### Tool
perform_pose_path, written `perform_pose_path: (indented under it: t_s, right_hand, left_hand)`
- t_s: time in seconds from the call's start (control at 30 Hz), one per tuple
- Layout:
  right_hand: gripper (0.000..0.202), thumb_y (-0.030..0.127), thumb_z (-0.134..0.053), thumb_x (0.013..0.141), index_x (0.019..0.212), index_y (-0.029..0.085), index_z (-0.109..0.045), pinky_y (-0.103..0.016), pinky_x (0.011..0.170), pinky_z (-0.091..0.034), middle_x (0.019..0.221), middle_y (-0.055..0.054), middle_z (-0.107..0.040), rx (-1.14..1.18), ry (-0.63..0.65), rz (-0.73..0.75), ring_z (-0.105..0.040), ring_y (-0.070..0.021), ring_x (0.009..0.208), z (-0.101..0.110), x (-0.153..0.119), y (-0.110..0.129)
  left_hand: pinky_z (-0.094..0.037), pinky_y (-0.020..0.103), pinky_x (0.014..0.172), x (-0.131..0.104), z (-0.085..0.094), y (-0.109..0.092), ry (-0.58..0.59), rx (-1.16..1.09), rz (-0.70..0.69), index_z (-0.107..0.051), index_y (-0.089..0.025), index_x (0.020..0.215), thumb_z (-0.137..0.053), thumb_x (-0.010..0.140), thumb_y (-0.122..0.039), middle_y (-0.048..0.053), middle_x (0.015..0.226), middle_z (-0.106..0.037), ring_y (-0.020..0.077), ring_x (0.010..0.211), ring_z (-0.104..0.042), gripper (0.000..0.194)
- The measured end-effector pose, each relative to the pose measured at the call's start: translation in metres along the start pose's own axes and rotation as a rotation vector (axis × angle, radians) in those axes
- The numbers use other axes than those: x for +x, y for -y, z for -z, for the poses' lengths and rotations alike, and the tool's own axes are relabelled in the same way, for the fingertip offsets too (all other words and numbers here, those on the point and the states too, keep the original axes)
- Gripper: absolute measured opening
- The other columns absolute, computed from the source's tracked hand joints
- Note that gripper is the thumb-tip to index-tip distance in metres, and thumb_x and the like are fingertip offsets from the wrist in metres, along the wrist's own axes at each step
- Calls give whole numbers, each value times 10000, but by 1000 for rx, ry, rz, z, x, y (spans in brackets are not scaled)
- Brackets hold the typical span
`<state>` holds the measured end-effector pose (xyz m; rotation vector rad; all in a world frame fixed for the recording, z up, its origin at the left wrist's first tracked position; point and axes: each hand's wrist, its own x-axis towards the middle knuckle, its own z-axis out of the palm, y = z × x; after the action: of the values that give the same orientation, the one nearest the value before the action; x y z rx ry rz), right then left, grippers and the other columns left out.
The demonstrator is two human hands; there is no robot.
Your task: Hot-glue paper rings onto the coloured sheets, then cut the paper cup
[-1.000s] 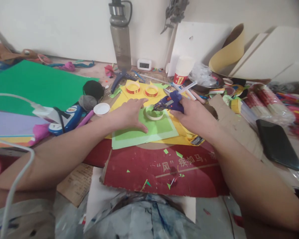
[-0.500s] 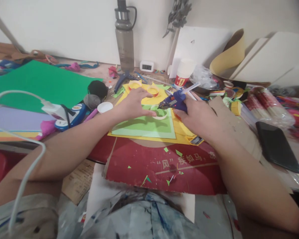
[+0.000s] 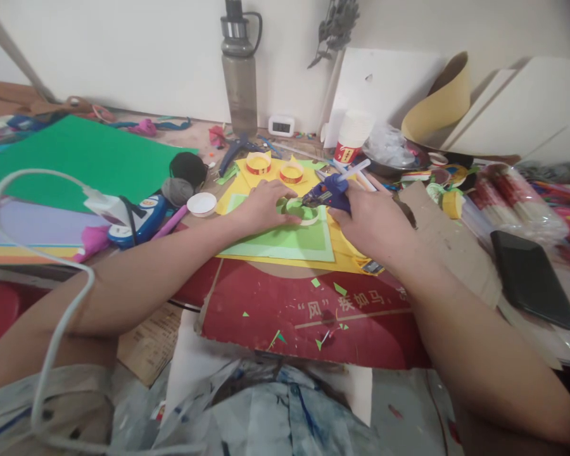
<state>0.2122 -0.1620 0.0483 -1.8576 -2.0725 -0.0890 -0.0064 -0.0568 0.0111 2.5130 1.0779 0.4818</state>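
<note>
A blue glue gun [image 3: 331,193] with a clear stick at its back is gripped in my right hand [image 3: 377,221]. Its tip points at a pale paper ring [image 3: 310,218] standing on a light green sheet [image 3: 285,244]. Thumb and fingers of my left hand [image 3: 270,206] curve around the ring's left edge and seem to hold it. Under the green sheet lies yellow paper [image 3: 235,258]. Two red and yellow rings, one at the left [image 3: 258,163] and one at the right [image 3: 291,173], stand behind my left hand.
Red cardboard [image 3: 266,304] with green scraps lies in front. A tall bottle [image 3: 240,88], white clock [image 3: 281,125] and paper cups [image 3: 351,142] stand behind. A black phone [image 3: 534,278] is at right. Green card [image 3: 85,161] and a cabled blue device [image 3: 142,221] are at left.
My left hand has come down and its fingers have closed in on the pale ring. The glue gun's tip stays near the ring, with its rear end tilted slightly differently.
</note>
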Motion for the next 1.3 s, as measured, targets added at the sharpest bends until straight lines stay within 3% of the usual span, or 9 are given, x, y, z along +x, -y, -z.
perform_pose_path:
  t_s: [0.27,0.47,0.67,0.9,1.1,1.3]
  right_hand:
    - [370,320,-642,956,1282,152,-690,-500,893,-555,1005,-185,-789,-4,3,-86,-741,-380,989,-5,0,4]
    - [401,297,-585,963,1319,131,-662,-486,861,-557,1081,-207,-795,17,23,-64,-746,-383,980,-13,1,9]
    - [405,325,-601,970,1309,113,-666,-554,942,-529,1063,-230,-773,-21,32,-105,-740,-410,1012,-8,1,9]
    - [457,362,-552,994,1401,186,-664,-586,1009,-506,990,-188,-778,-19,-44,-8,-709,-403,1076,-7,-5,4]
    - [460,318,-558,965,1359,99,-652,-542,917,-541,1017,-212,-783,-38,-18,-52,-735,-398,999,-14,-3,10]
    - [437,301,-564,959,1337,104,-659,-515,858,-569,1052,-220,-789,6,53,-81,-754,-410,986,-13,0,13]
  left_hand:
    - [-436,516,1137,0,-2,2,7,-42,30,-746,-263,1230,-787,799,-571,111,1355,-708,346,1313,-578,531]
    - [-438,501,1158,0,-2,0,2,-63,35,-753,-256,1187,-831,768,-536,106,1310,-718,338,1300,-592,510]
    - [-453,502,1151,1,-2,1,5,-94,51,-752,-249,1218,-840,757,-556,100,1309,-717,338,1292,-596,561]
    - [-452,499,1144,3,-4,4,3,-93,30,-756,-246,1206,-826,771,-559,110,1311,-731,333,1295,-595,540]
    - [-470,508,1113,5,-6,5,-5,-99,42,-757,-245,1188,-844,758,-555,117,1295,-730,329,1247,-623,537]
    - [-498,484,1059,6,-5,5,-14,-84,37,-755,-235,1152,-860,732,-569,111,1235,-745,324,1191,-644,547]
